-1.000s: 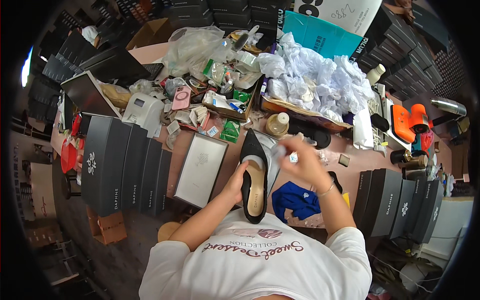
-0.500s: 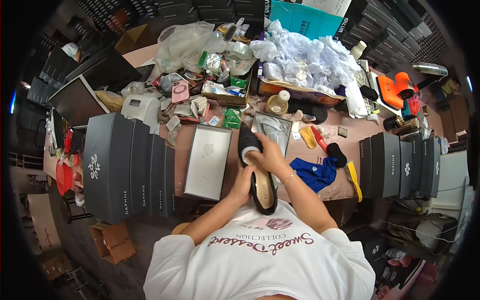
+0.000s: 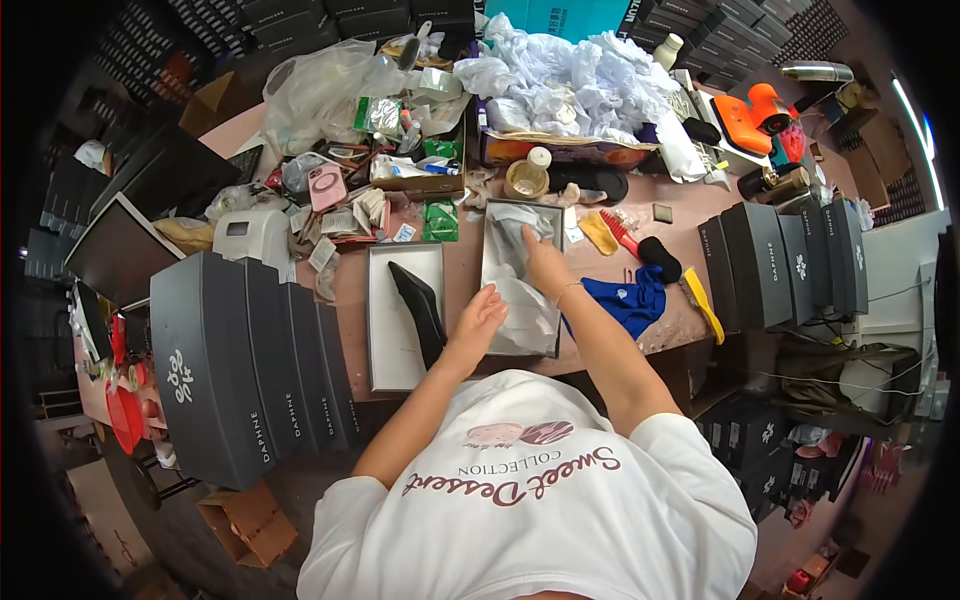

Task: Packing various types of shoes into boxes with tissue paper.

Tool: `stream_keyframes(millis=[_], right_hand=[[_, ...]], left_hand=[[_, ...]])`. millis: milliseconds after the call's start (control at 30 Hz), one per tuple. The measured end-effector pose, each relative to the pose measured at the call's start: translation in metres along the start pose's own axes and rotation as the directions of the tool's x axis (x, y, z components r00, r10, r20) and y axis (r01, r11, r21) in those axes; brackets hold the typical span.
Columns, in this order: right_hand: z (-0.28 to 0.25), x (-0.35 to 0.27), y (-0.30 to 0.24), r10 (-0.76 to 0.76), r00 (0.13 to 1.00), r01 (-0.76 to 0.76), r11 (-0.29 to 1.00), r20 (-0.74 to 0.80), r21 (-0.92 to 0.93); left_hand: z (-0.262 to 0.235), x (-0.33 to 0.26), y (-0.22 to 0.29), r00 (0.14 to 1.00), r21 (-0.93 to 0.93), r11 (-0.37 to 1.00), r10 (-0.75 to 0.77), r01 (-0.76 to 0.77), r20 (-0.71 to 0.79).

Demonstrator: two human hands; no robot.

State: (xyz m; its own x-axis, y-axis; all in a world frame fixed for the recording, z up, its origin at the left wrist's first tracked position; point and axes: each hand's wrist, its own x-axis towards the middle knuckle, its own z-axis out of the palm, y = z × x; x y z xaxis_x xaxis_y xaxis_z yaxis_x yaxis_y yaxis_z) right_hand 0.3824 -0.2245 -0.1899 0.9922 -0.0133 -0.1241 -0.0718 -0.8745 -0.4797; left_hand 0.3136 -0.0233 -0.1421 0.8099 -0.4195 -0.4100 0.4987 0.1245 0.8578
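Observation:
A black shoe (image 3: 424, 310) lies in the white-lined open box (image 3: 380, 345) on the left, resting toward that box's right side. Beside it, a second open box (image 3: 558, 335) holds white and greyish tissue paper (image 3: 522, 318). My right hand (image 3: 546, 264) reaches into this second box, its fingers closed on the paper near the middle. Over the gap between the two boxes is my left hand (image 3: 480, 325), fingers stretched out and nothing held.
Stacked dark shoeboxes flank me, one group (image 3: 215, 370) left, another (image 3: 745, 265) right. A blue cloth (image 3: 628, 306), a red-handled brush (image 3: 620, 235) and a yellow brush (image 3: 702, 305) lie on the right. Crumpled white paper (image 3: 575, 85) fills a bin behind; a jar (image 3: 527, 178) stands before it.
The black shoe has left my hands and now lies in the left box. My right hand has moved to the paper in the other box; my left hand has opened.

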Motion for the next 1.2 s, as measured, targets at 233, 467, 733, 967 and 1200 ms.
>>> stream_keyframes(millis=[233, 467, 733, 967, 1200], right_hand=[[-0.07, -0.018, -0.062, -0.035, 0.835, 0.368, 0.777, -0.549, 0.511], [-0.098, -0.071, -0.058, -0.561, 0.773, 0.623, 0.759, -0.296, 0.187], [-0.241, -0.048, -0.041, -0.383, 0.874, 0.48, 0.773, -0.298, 0.414], [-0.188, -0.087, 0.001, -0.415, 0.851, 0.134, 0.765, 0.323, 0.629], [-0.16, -0.144, 0.052, 0.3, 0.946, -0.181, 0.172, 0.124, 0.968]], left_hand=[[0.04, 0.023, -0.005, 0.973, -0.631, 0.741, -0.162, 0.231, 0.166], [0.028, 0.028, 0.019, 0.978, -0.438, 0.877, 0.141, -0.195, -0.154], [-0.004, -0.015, 0.033, 0.991, -0.113, 0.992, 0.067, -0.053, 0.12], [-0.03, -0.065, 0.028, 0.947, 0.327, 0.942, -0.033, -0.078, 0.32], [-0.085, -0.066, 0.043, 0.938, -0.142, 0.966, 0.164, -0.215, -0.304]])
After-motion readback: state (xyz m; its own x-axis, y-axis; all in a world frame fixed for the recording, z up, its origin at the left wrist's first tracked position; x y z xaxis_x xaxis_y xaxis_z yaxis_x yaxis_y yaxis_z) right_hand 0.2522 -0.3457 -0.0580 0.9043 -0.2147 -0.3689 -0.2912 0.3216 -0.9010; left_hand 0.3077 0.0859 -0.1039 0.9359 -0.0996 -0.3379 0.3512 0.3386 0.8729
